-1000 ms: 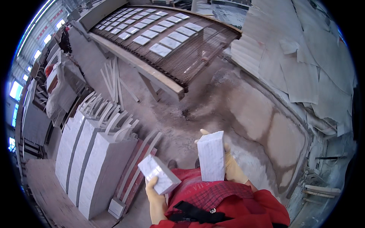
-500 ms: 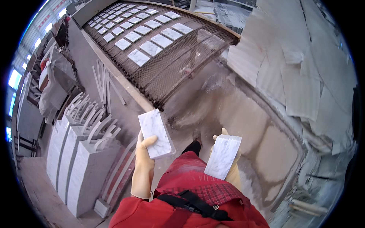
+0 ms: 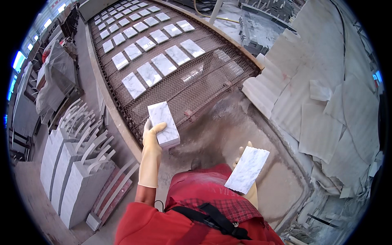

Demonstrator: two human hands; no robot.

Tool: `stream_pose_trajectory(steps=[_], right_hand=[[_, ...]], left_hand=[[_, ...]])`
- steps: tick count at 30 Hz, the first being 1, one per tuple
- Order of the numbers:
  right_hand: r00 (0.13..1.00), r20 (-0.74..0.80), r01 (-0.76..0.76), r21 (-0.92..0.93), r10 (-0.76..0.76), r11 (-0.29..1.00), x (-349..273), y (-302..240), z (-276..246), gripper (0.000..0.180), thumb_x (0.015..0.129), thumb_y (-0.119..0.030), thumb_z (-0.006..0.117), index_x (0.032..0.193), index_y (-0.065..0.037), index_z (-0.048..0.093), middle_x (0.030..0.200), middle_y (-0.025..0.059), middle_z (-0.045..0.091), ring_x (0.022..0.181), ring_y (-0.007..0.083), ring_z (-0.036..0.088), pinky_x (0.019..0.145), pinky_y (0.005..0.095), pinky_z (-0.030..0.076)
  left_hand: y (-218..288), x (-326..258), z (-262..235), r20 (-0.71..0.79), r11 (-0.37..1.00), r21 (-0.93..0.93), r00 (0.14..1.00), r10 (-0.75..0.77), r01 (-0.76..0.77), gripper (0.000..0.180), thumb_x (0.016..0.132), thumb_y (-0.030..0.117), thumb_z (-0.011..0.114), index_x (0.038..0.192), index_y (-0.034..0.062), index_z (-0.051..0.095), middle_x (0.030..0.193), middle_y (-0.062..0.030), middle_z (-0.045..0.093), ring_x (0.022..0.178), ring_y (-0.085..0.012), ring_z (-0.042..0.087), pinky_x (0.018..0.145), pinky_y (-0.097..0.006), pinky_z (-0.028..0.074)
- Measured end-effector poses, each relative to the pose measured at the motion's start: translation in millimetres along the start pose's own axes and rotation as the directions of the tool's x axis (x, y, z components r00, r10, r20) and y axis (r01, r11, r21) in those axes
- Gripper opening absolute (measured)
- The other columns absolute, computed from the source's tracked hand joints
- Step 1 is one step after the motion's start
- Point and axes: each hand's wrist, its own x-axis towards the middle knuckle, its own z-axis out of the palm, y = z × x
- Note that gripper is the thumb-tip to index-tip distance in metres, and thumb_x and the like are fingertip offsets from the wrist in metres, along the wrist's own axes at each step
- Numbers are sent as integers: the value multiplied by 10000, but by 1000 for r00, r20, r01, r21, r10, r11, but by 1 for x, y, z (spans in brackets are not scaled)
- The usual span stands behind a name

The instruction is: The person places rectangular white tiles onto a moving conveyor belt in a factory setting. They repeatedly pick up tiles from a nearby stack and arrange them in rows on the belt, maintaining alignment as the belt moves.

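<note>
My left hand point(image 3: 151, 138), in a cream rubber glove, grips a stack of white marble tiles point(image 3: 164, 121) with grey veins. The thumb lies across the top tile, and several layers show along the near edge. This stack is held up by the near left corner of a mesh conveyor belt point(image 3: 185, 107). Close to my red apron, my gloved right hand point(image 3: 252, 197) supports a second stack of marble tiles point(image 3: 247, 170) from beneath. That stack tilts, and most of the hand is hidden behind it. Rows of marble tiles point(image 3: 149, 74) lie flat along the belt.
On the left stand thick curved stone blocks point(image 3: 83, 190) with thin curved strips on them. Wooden rails point(image 3: 120, 119) edge the belt. Large pale sheets point(image 3: 318, 122) cover the right side. Wet, muddy floor point(image 3: 220, 122) lies before me, and dark stone pieces point(image 3: 265, 26) sit at the far right.
My view has shifted, and the belt fills more of it. My left hand has reached forward with its tile stack toward the belt. The right stack has tilted further and moved slightly right.
</note>
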Motion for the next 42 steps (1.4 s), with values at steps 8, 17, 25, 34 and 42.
stream_pose_trajectory(steps=[8, 17, 25, 34, 42], right_hand=[[990, -49, -140, -185, 133, 973, 114, -50, -8, 1166, 833, -660, 875, 1730, -131, 350, 1533, 267, 631, 1127, 448, 752, 903, 559, 673], [867, -139, -494, -109, 479, 862, 295, -82, -23, 1163, 842, -659, 873, 1718, -91, 360, 1534, 277, 623, 1180, 424, 741, 950, 546, 661], [649, -114, -760, -129, 752, 637, 405, -144, -20, 1192, 809, -699, 879, 1733, -168, 345, 1489, 217, 668, 1073, 365, 776, 879, 511, 684], [557, -206, -829, -76, 805, 554, 447, -146, -6, 1012, 861, -576, 889, 1671, -161, 447, 1522, 74, 656, 1365, 283, 655, 1154, 509, 557], [285, -162, -957, 16, 945, 291, 469, -124, -17, 766, 904, -497, 866, 1540, -151, 615, 1451, 88, 719, 1317, 313, 692, 1154, 544, 547]], left_hand=[[5, -8, 59, -140, 997, 78, 990, -13, 24, 1069, 750, -82, 786, 1716, 41, 346, 1553, -205, 616, 1316, -354, 690, 1082, -477, 599], [9, -6, 77, -310, 982, 180, 951, 0, 59, 893, 833, -89, 829, 1651, 48, 498, 1514, -181, 676, 1306, -305, 709, 1088, -431, 596], [-6, 2, 50, -498, 937, 334, 864, 81, 105, 627, 952, -42, 790, 1550, 32, 616, 1337, -144, 773, 1172, -268, 748, 1014, -397, 603], [-19, 2, 54, -610, 848, 523, 731, 306, 81, 611, 955, 10, 787, 1544, 22, 621, 1406, -168, 733, 1278, -295, 698, 1107, -409, 545], [-66, 0, 224, -33, 172, 967, 575, 817, -188, 616, 948, 166, 819, 1526, 50, 639, 1484, -200, 680, 1391, -360, 629, 1167, -456, 508]])
